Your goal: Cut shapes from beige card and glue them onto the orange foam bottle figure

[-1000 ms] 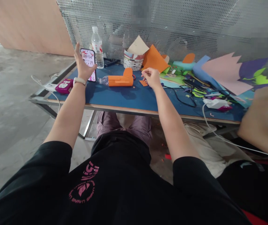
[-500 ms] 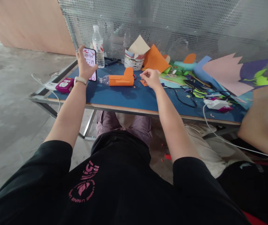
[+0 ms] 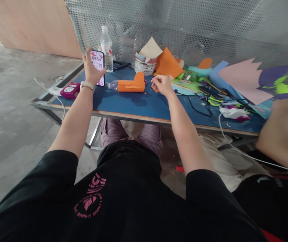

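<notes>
My left hand (image 3: 91,69) is wrapped round an upright phone (image 3: 98,64) whose lit screen reads 09:54, at the far left of the blue table (image 3: 134,104). Fingers pinched together, my right hand (image 3: 162,85) rests on the table on a small orange paper scrap (image 3: 154,88). Between the hands lies a plastic bottle wrapped in orange paper (image 3: 129,85), on its side.
A clear water bottle (image 3: 106,49) stands behind the phone. A pink power strip (image 3: 69,90) sits at the left edge. A paper-wrapped basket (image 3: 144,64), coloured paper sheets (image 3: 239,74), cables and a white charger (image 3: 232,112) fill the right. Another person's arm (image 3: 277,134) reaches in there.
My left hand went from open beside the phone to closed round it. The right hand stayed near the orange scrap. The other person's hand dropped lower on the right.
</notes>
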